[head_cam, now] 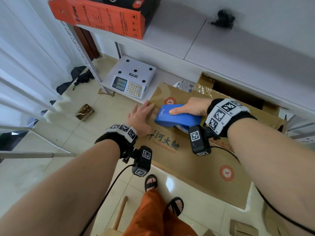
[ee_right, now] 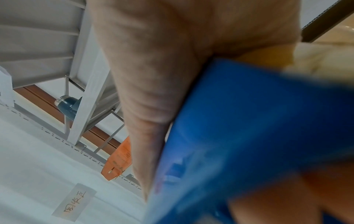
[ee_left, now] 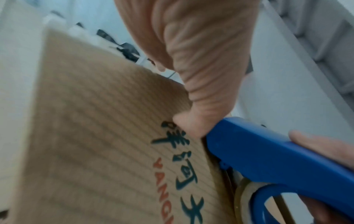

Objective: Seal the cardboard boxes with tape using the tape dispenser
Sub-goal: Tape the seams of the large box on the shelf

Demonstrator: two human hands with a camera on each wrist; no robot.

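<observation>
A large brown cardboard box with printed characters lies on the floor, flaps closed. My right hand grips a blue tape dispenser that rests on the box's top near its far left end. In the left wrist view the dispenser shows its tape roll beside the printed box top. My left hand lies flat, fingers straight, pressing on the box top just left of the dispenser's nose. The right wrist view shows only the blurred blue dispenser under my hand.
A white weighing scale sits on a low shelf behind the box. A red and black carton lies on the upper shelf. An opened carton stands behind the box. A wooden handle and my sandalled feet are on the tiled floor.
</observation>
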